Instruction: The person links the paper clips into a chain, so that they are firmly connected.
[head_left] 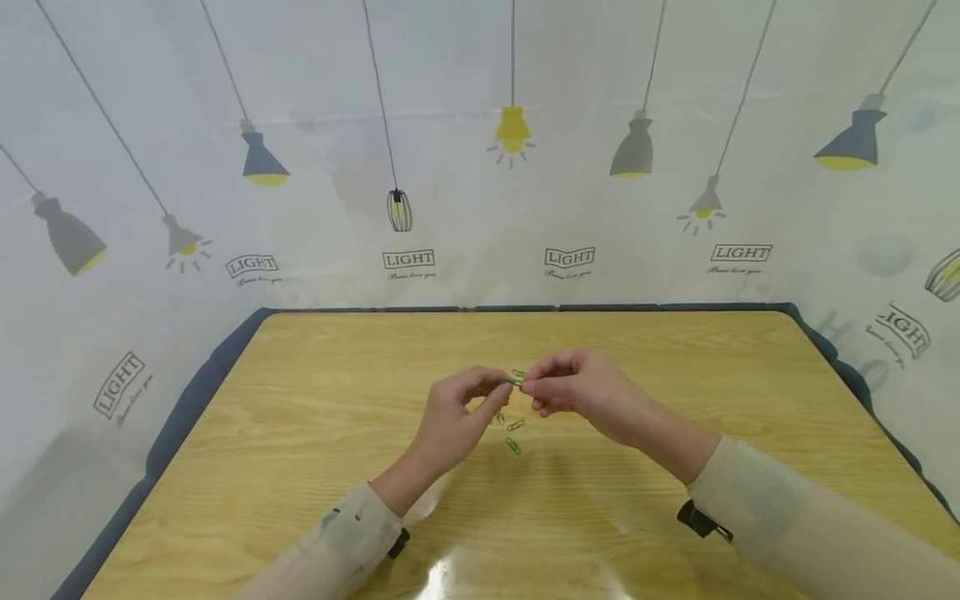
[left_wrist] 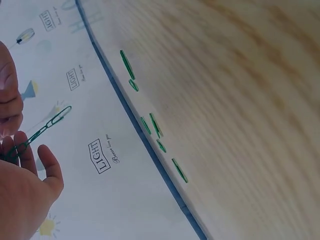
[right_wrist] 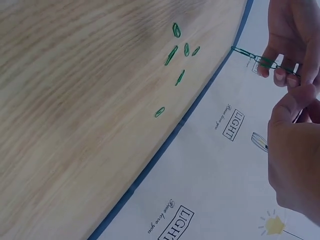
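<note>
In the head view my left hand [head_left: 453, 421] and right hand [head_left: 588, 392] meet fingertip to fingertip above the table. A small green paper clip [head_left: 517, 383] bridges them, pinched from both sides. From my left hand's fingers hangs a short chain of linked green paper clips [left_wrist: 52, 121], clearest in the left wrist view. The right wrist view shows my right hand [right_wrist: 295, 155] with thumb and finger pressed together, largely covering what they pinch. Loose green paper clips [head_left: 513, 446] lie on the table beneath the hands.
Several more loose green clips [right_wrist: 171, 55] are scattered on the wooden table [head_left: 315, 433], which has a dark blue edging behind it. A white cloth backdrop [head_left: 465, 192] printed with lamps surrounds the table on the far side and both flanks.
</note>
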